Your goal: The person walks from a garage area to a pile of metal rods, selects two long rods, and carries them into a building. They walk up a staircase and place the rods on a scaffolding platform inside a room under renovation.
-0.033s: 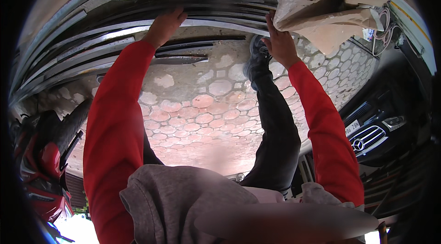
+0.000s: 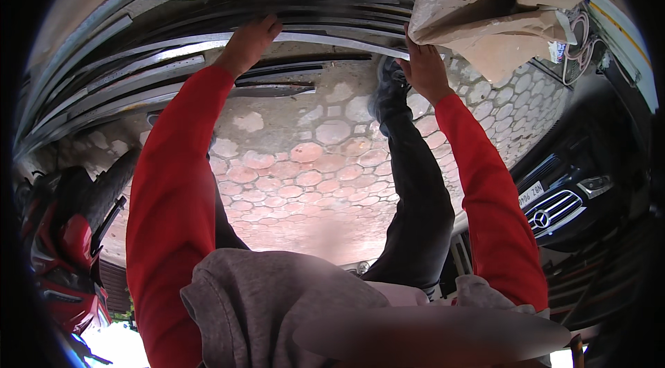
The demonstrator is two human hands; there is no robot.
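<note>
A long, light-grey metal strip (image 2: 339,41) runs across in front of me, its surface catching the light on the left. My left hand (image 2: 249,39) is closed over it left of the middle, fingers curled over the far edge. At the strip's right end, my right hand (image 2: 424,67) has it between thumb and fingers; the fingertips are partly hidden beside the brown cardboard (image 2: 478,36). Several dark metal strips (image 2: 332,15) lie just beyond, roughly parallel. Nearer to me, shorter dark pieces (image 2: 284,90) rest on the ground under my left wrist.
More grey metal lengths (image 2: 104,101) are piled at the left. A red motorcycle (image 2: 66,250) stands at lower left, a black car (image 2: 568,202) at right. Coiled cable (image 2: 582,49) lies beside the cardboard. My shoe (image 2: 389,87) rests on the hexagonal paving (image 2: 332,132).
The strip's right part has shifted slightly toward me and its face shows wider. The right hand's fingers have drawn in around its end. My left hand has barely moved.
</note>
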